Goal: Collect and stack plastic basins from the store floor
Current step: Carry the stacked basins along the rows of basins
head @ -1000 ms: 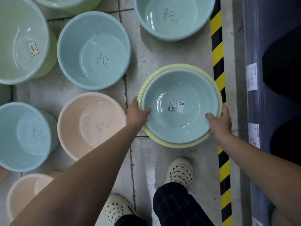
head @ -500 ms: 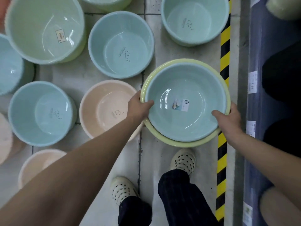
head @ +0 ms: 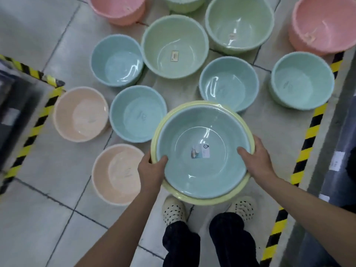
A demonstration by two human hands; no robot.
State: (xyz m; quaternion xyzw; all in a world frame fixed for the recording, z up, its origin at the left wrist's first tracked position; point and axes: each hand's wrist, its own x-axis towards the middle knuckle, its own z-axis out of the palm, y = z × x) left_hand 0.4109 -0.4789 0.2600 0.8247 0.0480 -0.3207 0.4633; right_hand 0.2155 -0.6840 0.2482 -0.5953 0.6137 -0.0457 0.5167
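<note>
I hold a stack of two basins above the floor: a teal basin (head: 204, 151) nested inside a yellow basin (head: 212, 201). My left hand (head: 152, 170) grips the stack's left rim, thumb inside. On the right rim sits my right hand (head: 256, 160), fingers inside the teal basin. Several loose basins lie on the tiled floor ahead: a blue basin (head: 137, 113) just left of the stack, two peach basins (head: 81, 113) (head: 117, 173), green basins (head: 174, 46) (head: 238, 24) and pink basins (head: 325, 24) farther off.
Yellow-black hazard tape (head: 308, 139) runs along the floor on the right beside a dark shelf base (head: 339, 160) with price labels. More tape (head: 32, 130) borders a dark fixture at the left. My feet in white clogs (head: 173, 211) stand under the stack.
My view has swung left and pulled back, showing more basins and the left tape. The held stack has stayed in both hands and shifted toward the middle, over my feet.
</note>
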